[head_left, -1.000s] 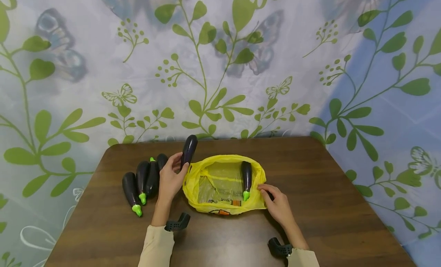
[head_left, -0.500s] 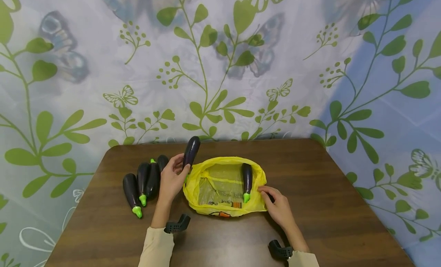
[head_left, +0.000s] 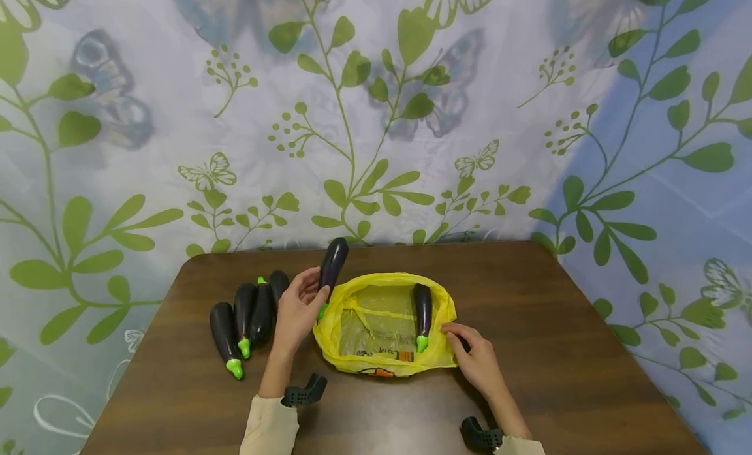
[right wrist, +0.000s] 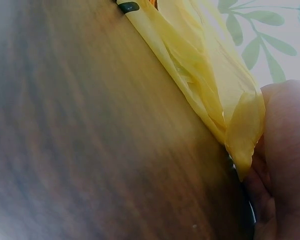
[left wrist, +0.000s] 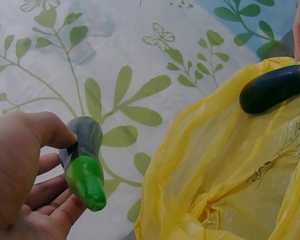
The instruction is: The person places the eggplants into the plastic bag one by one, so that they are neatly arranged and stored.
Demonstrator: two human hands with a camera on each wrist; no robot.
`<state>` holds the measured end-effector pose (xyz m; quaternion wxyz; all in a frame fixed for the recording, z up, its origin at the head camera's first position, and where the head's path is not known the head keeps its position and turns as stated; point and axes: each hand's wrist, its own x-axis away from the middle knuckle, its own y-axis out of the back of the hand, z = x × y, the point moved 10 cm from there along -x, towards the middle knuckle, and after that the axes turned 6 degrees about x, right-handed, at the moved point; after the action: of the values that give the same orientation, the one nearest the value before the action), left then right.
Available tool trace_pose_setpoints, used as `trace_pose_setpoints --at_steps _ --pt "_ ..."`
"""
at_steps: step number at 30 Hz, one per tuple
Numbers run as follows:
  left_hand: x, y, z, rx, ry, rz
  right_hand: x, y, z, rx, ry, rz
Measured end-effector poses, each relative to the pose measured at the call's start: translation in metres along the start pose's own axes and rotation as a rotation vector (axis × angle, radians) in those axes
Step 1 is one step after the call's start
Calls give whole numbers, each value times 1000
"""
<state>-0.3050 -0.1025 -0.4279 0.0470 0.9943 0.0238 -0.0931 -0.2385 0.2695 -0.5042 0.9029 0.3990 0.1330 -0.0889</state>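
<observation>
Jutting forward from left hand [head_left: 296, 313]: gripped eggplant [head_left: 333, 264]; right hand [head_left: 476, 358] pinching yellow bag [head_left: 352, 362].

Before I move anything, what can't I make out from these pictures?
Head view: the lower end of the rightmost piled eggplant, hidden behind the left grip.
Head view: the lettering on the yellow plastic bag, too small to read fully.
Left wrist view: most of the bagged eggplant's green end, cut off by the right edge.
Right wrist view: part of the right grip, cut off by the right edge.
</observation>
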Motion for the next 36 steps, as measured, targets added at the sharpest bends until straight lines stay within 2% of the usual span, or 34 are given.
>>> trace_pose_setpoints --at_steps 4,15,22,28,36 --pt "4 -4 3 13 28 15 4 1 0 16 5 -8" --pt "3 -5 0 31 62 15 -4 -1 4 2 17 14" --pt "7 -12 -4 31 46 60 1 -2 -1 13 -12 16" --pt "10 -17 -1 7 78 87 4 -5 -4 -10 -33 29" --pt "10 -26 -5 18 67 131 0 -2 -4 -11 -23 30"
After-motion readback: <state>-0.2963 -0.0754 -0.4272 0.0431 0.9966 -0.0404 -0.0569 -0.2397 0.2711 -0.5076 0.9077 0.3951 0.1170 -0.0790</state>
